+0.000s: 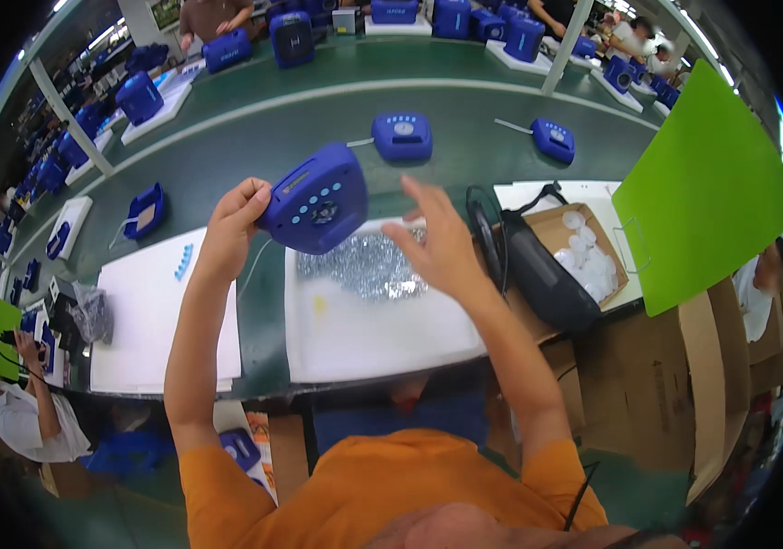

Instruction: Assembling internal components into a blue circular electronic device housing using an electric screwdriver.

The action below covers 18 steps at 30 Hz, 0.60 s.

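My left hand (239, 218) is closed on the left edge of a blue plastic casing (347, 203), held up tilted above the bench. A row of light-blue buttons and a round dark part show on its face, and a thin pale cable hangs below it. To its right, my right hand (444, 245) is raised with fingers apart and nothing in it. Beneath both hands lies a white tray (382, 343) with a heap of small shiny metal pieces (368, 267), too small to name. Light-blue button strips (184, 263) rest on white sheets (167, 320) at the left.
Blue casings (403, 139) with cables lie along the green bench (263, 137). At right are a long black case (547, 274), a cardboard box (625, 267) of translucent round pieces and a green panel (702, 192). Other people work at the far side.
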Each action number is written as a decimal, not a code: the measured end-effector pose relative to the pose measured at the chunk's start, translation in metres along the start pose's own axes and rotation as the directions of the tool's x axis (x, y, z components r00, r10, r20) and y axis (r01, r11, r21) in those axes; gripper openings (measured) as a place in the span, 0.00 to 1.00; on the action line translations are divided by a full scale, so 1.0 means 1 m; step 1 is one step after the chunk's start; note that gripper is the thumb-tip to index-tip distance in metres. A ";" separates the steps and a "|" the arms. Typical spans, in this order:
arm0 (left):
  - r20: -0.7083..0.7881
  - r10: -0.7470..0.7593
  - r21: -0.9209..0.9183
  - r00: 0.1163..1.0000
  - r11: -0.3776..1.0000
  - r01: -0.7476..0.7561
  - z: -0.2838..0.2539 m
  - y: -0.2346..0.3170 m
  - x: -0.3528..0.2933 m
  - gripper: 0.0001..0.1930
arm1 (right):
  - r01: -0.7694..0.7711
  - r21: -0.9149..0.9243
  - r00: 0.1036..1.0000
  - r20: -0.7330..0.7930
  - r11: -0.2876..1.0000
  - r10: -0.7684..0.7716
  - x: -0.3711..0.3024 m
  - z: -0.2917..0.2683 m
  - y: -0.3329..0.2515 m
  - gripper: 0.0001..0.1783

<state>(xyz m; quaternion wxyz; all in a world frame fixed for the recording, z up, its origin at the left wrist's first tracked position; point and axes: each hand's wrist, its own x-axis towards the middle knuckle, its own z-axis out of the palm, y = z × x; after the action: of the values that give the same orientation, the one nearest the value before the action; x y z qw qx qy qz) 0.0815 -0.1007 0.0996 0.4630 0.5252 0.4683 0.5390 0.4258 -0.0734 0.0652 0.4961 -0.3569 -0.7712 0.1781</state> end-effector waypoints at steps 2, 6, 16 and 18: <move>0.042 -0.032 -0.086 0.999 0.996 0.035 0.013 0.012 -0.025 0.13 | 0.006 0.003 0.997 0.076 1.000 -0.006 0.012 -0.005 -0.007 0.27; 0.109 -0.122 -0.173 0.986 0.975 0.140 0.018 0.017 -0.048 0.12 | 0.002 0.096 0.971 0.240 0.995 -0.025 0.016 -0.015 -0.011 0.26; -0.011 -0.301 0.109 0.954 0.948 0.300 0.038 -0.024 -0.069 0.45 | -0.527 0.363 0.834 0.394 0.769 0.386 -0.020 -0.043 -0.016 0.23; -0.010 -0.255 0.206 0.967 0.946 0.252 0.026 -0.033 -0.073 0.43 | -0.669 0.376 0.734 0.469 0.641 0.491 -0.029 -0.045 0.000 0.24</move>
<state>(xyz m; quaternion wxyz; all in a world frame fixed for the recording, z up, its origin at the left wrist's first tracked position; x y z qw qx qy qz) 0.1093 -0.1687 0.0577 0.4754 0.5103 0.5813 0.4193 0.4736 -0.0980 0.0664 0.3540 -0.4053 -0.6038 0.5881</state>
